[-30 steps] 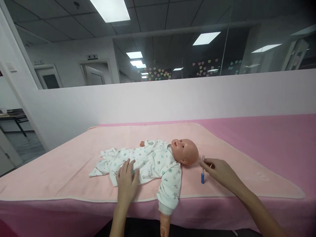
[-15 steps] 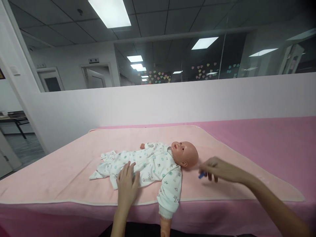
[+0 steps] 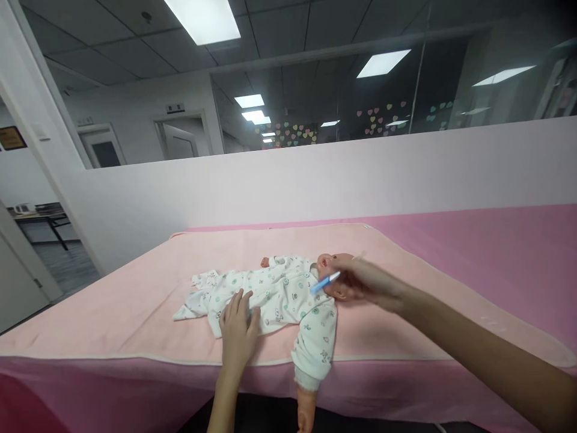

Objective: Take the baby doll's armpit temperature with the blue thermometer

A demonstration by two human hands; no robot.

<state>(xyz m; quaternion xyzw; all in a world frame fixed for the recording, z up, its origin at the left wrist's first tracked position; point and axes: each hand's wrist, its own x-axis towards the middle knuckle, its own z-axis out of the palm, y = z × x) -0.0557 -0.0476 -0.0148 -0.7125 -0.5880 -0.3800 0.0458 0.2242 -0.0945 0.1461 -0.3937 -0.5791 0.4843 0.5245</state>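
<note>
Right hand (image 3: 372, 282), now half-blocking the doll's head (image 3: 325, 261), clamped on blue-ended stick (image 3: 324, 283), left hand (image 3: 238, 328) loose on outfit (image 3: 283, 294).

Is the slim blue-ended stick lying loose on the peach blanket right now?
No, the right hand grips the slim blue-ended stick, which shows in front of the bald plastic doll in white patterned clothes.

a white-clothed plastic doll (image 3: 277, 297) lay lower-centre on a flat peach blanket (image 3: 135, 300), a slim blue-and-white stick (image 3: 323, 283) before its frame-right end, a smooth white wall (image 3: 315, 186) behind.
</note>
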